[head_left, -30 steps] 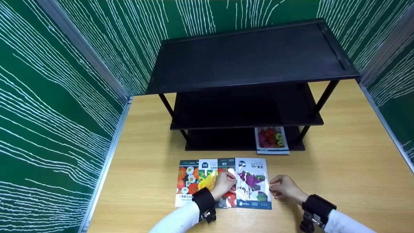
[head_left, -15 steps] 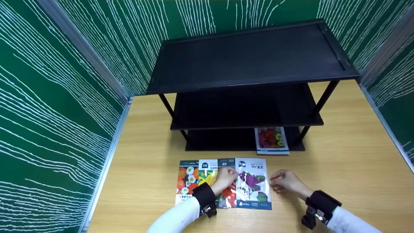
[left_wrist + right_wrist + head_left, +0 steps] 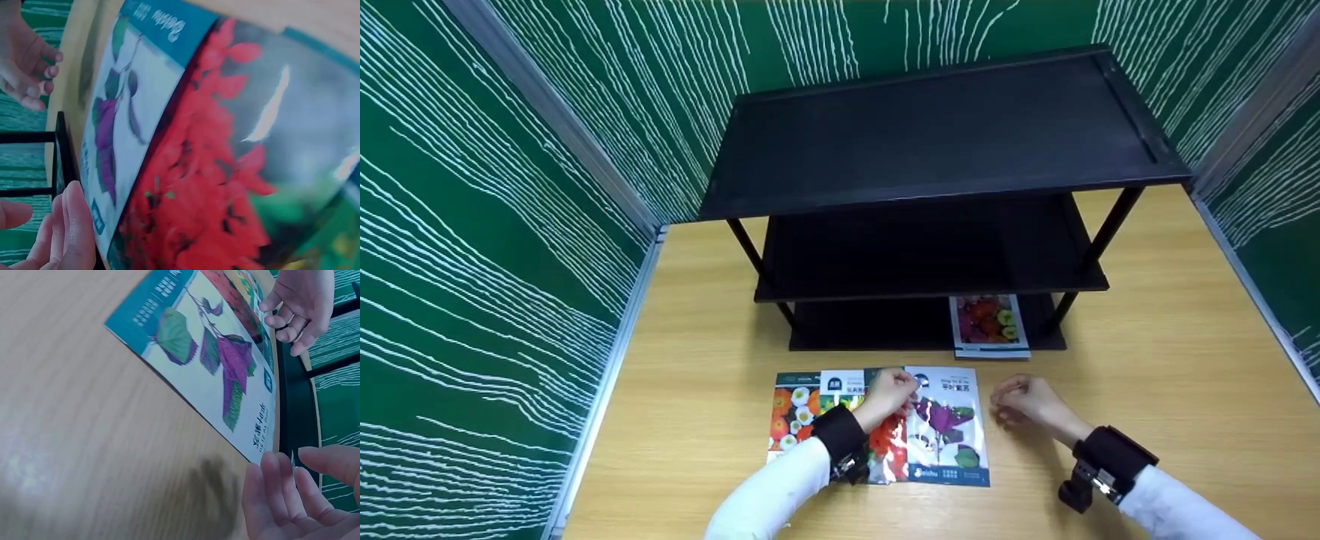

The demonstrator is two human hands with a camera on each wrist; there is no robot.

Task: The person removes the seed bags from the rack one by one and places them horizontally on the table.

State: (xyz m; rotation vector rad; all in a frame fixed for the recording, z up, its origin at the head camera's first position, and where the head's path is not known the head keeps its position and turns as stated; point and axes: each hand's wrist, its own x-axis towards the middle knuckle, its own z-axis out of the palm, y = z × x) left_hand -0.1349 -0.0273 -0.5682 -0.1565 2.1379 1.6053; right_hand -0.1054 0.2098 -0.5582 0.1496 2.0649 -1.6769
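Note:
Several seed packets lie overlapping in a row on the table. My left hand (image 3: 891,391) is over the top part of the red-flower packet (image 3: 889,444); in the left wrist view its fingers (image 3: 77,230) stand apart from the thumb, with nothing held. The purple-leaf packet (image 3: 949,427) is rightmost, overlapping the red one. Just off its right edge hovers my right hand (image 3: 1033,405), its fingers (image 3: 274,486) relaxed and the thumb apart. Further left are a yellow-flower packet (image 3: 841,382), partly hidden by my left arm, and an orange-and-white-flower packet (image 3: 793,409).
Behind the row stands a black three-tier shelf (image 3: 945,135). On its bottom tier, at the right, lies another seed packet (image 3: 990,324), overhanging the front edge. Green walls with white streaks (image 3: 495,225) enclose the wooden table (image 3: 690,390).
My left hand has slid up the red-flower packet toward its top edge. My right hand has moved slightly up and away from the purple-leaf packet's edge. The packets have stayed in place.

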